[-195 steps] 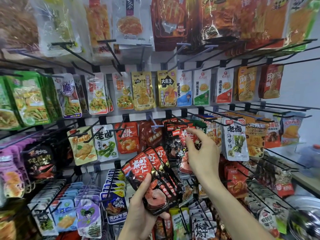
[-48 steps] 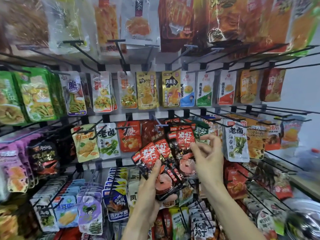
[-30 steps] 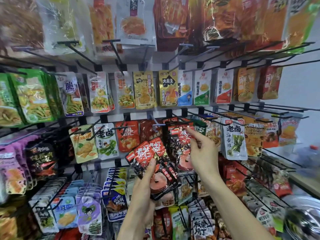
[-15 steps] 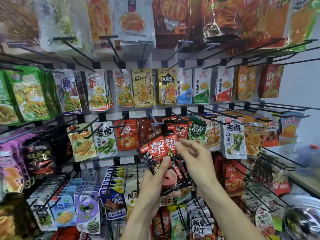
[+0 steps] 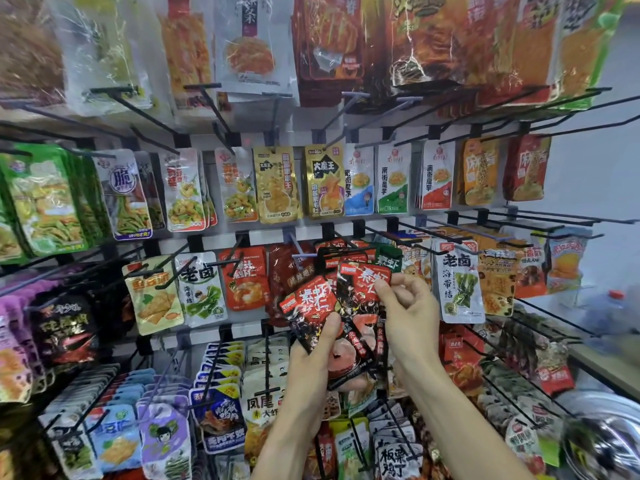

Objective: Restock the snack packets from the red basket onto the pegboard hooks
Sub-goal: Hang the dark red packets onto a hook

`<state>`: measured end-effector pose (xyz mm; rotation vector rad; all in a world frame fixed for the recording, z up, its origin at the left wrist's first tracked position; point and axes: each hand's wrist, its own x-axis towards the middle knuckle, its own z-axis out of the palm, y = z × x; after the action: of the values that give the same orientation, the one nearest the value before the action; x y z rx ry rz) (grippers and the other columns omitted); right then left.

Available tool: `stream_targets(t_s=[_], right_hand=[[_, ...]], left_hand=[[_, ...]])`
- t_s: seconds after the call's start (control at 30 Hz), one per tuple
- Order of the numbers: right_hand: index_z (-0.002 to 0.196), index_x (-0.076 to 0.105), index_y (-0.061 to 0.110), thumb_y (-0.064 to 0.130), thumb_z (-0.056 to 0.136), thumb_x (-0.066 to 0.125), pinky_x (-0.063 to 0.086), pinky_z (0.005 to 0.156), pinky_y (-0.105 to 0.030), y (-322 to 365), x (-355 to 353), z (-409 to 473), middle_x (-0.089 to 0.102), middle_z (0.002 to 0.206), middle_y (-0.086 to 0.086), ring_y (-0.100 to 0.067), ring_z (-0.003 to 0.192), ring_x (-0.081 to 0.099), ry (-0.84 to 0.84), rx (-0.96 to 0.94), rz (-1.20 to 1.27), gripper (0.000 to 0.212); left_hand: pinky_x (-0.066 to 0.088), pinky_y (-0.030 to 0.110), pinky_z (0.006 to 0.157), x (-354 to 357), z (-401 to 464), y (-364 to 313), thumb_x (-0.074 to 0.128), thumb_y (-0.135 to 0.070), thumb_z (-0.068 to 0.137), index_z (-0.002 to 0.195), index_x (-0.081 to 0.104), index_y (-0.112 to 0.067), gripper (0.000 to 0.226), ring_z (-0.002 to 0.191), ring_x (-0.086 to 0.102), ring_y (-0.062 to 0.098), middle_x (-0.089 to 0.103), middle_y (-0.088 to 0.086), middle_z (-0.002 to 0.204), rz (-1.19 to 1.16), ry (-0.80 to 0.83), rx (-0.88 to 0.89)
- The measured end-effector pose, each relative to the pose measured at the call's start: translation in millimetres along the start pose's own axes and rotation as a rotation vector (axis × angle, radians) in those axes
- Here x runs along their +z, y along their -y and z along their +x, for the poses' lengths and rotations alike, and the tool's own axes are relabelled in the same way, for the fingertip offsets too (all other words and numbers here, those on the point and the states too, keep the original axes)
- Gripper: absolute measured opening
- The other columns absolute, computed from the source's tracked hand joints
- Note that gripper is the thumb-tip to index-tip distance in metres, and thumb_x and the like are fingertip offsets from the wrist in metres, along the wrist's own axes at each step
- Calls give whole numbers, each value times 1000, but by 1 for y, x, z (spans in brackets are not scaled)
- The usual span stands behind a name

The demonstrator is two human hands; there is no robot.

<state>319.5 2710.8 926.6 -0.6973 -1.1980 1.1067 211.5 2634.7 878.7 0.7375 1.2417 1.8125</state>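
The left hand (image 5: 313,362) grips a fanned stack of glossy black-and-red snack packets (image 5: 311,306), while the right hand's (image 5: 412,317) fingers (image 5: 384,292) pinch the rearmost packet's (image 5: 363,282) top corner.

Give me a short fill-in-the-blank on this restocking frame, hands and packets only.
1. The left hand holds a fan of red-and-black packets with its ____ on top.
2. The right hand pinches the top of one ____.
3. The seaweed-knot pack hangs to the ____ of the right hand.

Missing: thumb; packet; right
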Motion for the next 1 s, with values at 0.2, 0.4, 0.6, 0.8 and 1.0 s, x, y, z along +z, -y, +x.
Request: stream_targets(t_s=[0.2,0.4,0.6,0.8,1.0], right_hand=[[102,60,28,14,102,64,61,72,-34,4,9,10,70,102,9,-6,87,72,4,-127,-152,15],[112,72,35,20,102,64,51,73,-16,8,15,11,70,94,28,7,64,61,60,-219,-289,19],[116,70,31,25,98,70,44,101,-20,5,23,13,62,99,27,9,82,64,45,-191,-377,18],[115,72,29,32,96,72,35,92,-23,-4,40,26,67,117,11,-12,112,63,-1,-206,-576,19],[112,75,31,38,95,72,53,89,-16,11,17,-23,72,108,18,4,103,66,166,-172,-229,18]], left_hand=[[65,52,74,-9,6,10,89,-73,66,155,35,7,131,96,77,39,57,29,141,-57,-183,-37],[65,43,59,-29,-2,8,80,-65,78,158,24,11,123,67,77,27,46,34,152,-122,-359,22],[65,43,64,-38,-7,0,85,-72,70,156,30,11,131,73,79,26,47,38,150,-88,-361,53],[65,48,66,-26,-10,-10,86,-64,71,143,46,1,105,91,77,30,61,24,137,-37,-256,35],[61,38,52,-23,-13,-14,87,-58,78,142,54,-1,92,92,77,35,64,20,135,30,-173,-17]])
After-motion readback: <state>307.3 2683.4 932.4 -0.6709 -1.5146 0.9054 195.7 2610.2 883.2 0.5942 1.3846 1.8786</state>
